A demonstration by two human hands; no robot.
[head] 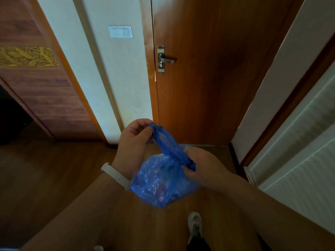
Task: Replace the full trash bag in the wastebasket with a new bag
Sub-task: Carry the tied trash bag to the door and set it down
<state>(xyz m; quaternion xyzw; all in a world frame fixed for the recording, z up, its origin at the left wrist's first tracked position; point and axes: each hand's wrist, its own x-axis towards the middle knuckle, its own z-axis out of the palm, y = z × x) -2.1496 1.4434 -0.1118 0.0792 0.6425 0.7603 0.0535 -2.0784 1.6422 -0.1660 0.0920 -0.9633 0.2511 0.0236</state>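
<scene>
Head view, looking down in a hallway: a full blue trash bag [159, 183], thin crinkled see-through plastic bulging with lumpy contents, hangs just below frame centre over a glossy wooden floor [54, 178], its top drawn into a twisted neck rising toward 11 o'clock. The left hand [132, 142], a pale wristband [116, 175] on its wrist, pinches the neck's end with fingers closed narrowly, while the right hand [201, 164] at 4 o'clock of centre curls its fingers around the neck's base, probably to tie the bag shut. A closed wooden door [208, 78] with a metal lever handle [165, 59] stands at 12 o'clock, a pale shoe [195, 225] at 6 o'clock; no wastebasket shows.
</scene>
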